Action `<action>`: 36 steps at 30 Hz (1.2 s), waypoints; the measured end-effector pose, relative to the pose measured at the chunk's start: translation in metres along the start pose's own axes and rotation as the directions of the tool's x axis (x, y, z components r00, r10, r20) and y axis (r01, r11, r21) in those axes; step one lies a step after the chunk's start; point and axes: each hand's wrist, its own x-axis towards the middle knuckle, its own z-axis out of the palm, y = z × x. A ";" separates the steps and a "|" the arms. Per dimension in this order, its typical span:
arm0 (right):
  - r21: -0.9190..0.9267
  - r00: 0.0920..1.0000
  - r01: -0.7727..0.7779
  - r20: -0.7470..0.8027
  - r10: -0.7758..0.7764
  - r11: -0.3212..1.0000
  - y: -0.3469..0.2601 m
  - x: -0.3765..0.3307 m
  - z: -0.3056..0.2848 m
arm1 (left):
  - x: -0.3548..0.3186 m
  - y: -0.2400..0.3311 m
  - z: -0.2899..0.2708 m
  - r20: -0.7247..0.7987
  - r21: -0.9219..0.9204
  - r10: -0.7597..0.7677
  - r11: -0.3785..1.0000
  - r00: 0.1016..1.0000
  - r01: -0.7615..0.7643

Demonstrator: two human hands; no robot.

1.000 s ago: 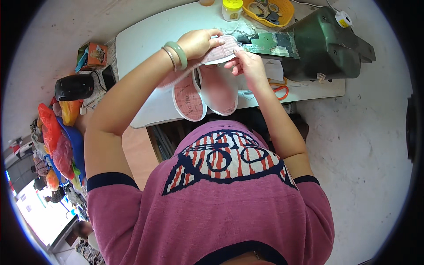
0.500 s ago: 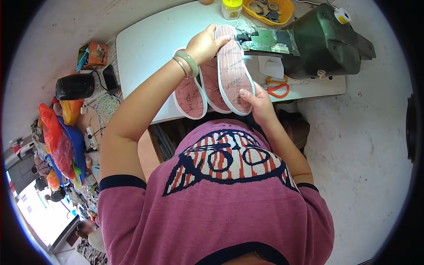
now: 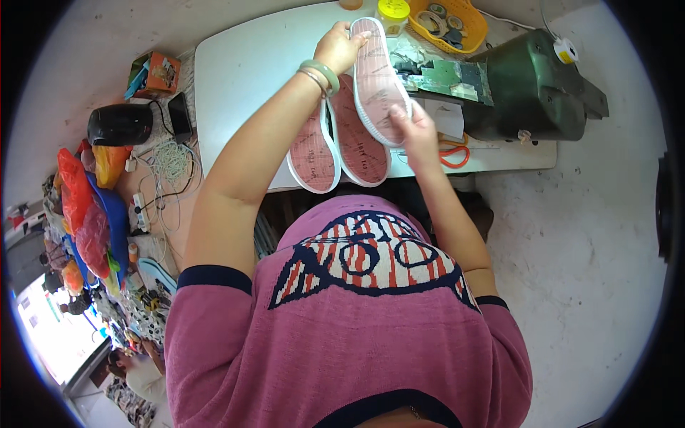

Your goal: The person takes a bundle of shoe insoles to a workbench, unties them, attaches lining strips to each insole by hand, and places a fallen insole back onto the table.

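Note:
A pink printed insole with white edging (image 3: 377,75) is held up at a slant between both my hands. My left hand (image 3: 338,51), wearing bangles at the wrist, pinches its far end with the thumb on top. Its near end is gripped by my right hand (image 3: 417,134), thumb on the printed face. Beneath and left of it, another pink insole (image 3: 364,146) lies at the table's front edge. One more pink insole (image 3: 314,153) lies to the left, its upper part hidden by my left forearm. The white table (image 3: 242,85) carries them.
A dark green sewing machine (image 3: 531,85) stands at the right, with orange-handled scissors (image 3: 457,158) near it. Behind are a yellow basket (image 3: 467,48) of tape rolls and a yellow-lidded jar (image 3: 392,10). Left of the table are a black phone (image 3: 180,118) and cables. Another person sits at lower left.
Both hands have moved the held insole farther away, toward the back of the table. More of the insole beneath it now shows.

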 end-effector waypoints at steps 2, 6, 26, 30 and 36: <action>-0.459 0.987 0.152 0.024 -0.159 0.875 0.011 0.000 0.013 | -0.021 0.016 -0.008 -0.076 -0.160 0.014 0.987 0.997 -0.026; -0.685 0.891 0.411 0.161 -0.425 0.601 0.018 -0.021 0.053 | -0.086 0.024 -0.030 -0.068 -0.374 -0.023 0.927 0.997 -0.004; -0.805 0.811 0.562 0.490 -0.320 0.189 0.045 -0.027 0.008 | -0.145 -0.058 -0.047 -0.227 0.126 0.111 0.988 0.968 -0.084; -0.752 0.802 0.571 0.426 -0.418 0.328 0.033 -0.031 0.015 | -0.175 -0.025 -0.017 0.225 -0.554 -0.371 0.712 0.901 0.431; -0.480 0.897 0.429 0.330 -0.295 0.766 -0.019 -0.028 0.030 | -0.184 0.000 -0.027 0.515 -0.792 -0.157 0.289 0.843 0.537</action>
